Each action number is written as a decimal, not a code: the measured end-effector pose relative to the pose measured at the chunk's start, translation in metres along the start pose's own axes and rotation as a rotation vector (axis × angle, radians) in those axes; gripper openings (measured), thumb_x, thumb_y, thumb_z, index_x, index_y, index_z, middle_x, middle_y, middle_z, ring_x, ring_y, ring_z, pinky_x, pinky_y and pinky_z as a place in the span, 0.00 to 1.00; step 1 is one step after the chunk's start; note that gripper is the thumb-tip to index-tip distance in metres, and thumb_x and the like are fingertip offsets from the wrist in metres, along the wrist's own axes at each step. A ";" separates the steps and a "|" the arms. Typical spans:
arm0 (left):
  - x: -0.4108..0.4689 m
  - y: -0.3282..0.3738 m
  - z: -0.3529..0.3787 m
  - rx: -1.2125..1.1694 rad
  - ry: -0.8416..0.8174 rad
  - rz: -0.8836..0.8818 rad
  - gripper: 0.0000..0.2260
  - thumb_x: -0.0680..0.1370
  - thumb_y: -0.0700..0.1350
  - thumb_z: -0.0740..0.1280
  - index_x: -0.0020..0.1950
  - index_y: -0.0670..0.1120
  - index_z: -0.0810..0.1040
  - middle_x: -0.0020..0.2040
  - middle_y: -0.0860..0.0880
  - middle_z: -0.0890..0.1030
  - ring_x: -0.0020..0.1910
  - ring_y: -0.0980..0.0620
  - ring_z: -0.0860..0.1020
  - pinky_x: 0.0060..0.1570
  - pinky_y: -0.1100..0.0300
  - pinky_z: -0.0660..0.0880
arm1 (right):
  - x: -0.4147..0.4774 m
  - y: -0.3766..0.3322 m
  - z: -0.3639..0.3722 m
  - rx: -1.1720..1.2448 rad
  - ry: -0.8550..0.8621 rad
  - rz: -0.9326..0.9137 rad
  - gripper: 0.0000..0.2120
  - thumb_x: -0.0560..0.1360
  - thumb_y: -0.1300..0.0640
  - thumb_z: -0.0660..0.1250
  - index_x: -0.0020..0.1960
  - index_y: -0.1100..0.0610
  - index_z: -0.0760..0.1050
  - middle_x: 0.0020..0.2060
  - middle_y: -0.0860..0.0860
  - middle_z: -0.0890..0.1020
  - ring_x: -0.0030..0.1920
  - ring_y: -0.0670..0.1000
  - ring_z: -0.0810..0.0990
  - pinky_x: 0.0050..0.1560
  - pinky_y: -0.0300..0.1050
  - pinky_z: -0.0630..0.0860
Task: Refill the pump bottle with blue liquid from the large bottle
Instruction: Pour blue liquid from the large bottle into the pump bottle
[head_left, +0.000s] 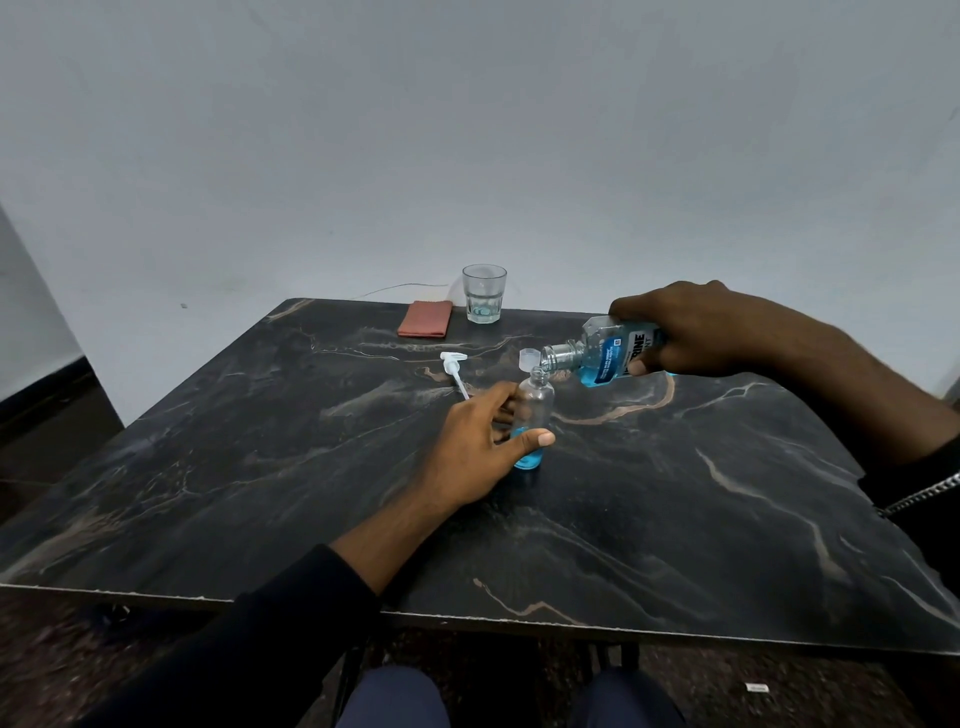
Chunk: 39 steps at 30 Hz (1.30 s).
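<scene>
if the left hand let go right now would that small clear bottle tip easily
Probably yes. The small clear pump bottle is tall and narrow, with blue liquid only near its base, so it is likely light. The large blue mouthwash bottle in the right hand has its neck right at the small one's mouth; a nudge there could topple it. The left hand seems to steady it.

Near half of table open, unobstructed. Mid-table: pump head left, small bottle centre (cap just behind), tilted large bottle overhead right. Far edge blocked by cloth, glass.
</scene>
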<state>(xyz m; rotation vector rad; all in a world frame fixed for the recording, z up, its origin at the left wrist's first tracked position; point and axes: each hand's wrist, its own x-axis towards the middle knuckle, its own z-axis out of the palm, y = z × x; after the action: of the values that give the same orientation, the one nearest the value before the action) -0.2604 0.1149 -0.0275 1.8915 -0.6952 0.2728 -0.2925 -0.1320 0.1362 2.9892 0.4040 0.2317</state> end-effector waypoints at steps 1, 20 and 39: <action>0.000 0.000 0.000 0.001 -0.001 0.000 0.21 0.74 0.55 0.78 0.63 0.50 0.79 0.53 0.56 0.84 0.53 0.60 0.83 0.52 0.58 0.84 | 0.000 0.000 0.000 -0.002 0.000 0.002 0.12 0.74 0.47 0.72 0.53 0.44 0.71 0.37 0.39 0.75 0.38 0.39 0.72 0.44 0.48 0.66; 0.000 0.001 0.000 0.012 -0.012 -0.013 0.22 0.74 0.56 0.77 0.64 0.48 0.79 0.56 0.53 0.84 0.55 0.57 0.83 0.55 0.52 0.84 | -0.002 -0.004 -0.002 -0.003 -0.005 0.009 0.11 0.75 0.47 0.72 0.52 0.44 0.71 0.37 0.40 0.75 0.40 0.46 0.74 0.47 0.50 0.66; 0.000 0.002 0.000 -0.001 -0.021 -0.013 0.22 0.74 0.55 0.78 0.64 0.47 0.79 0.55 0.52 0.84 0.55 0.56 0.83 0.55 0.50 0.84 | -0.001 -0.004 -0.004 -0.017 -0.011 0.020 0.11 0.75 0.47 0.72 0.52 0.43 0.70 0.36 0.38 0.74 0.39 0.43 0.71 0.49 0.51 0.67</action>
<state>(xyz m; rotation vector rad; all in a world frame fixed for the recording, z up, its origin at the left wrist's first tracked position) -0.2617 0.1148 -0.0257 1.8992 -0.6963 0.2446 -0.2955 -0.1278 0.1394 2.9777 0.3692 0.2190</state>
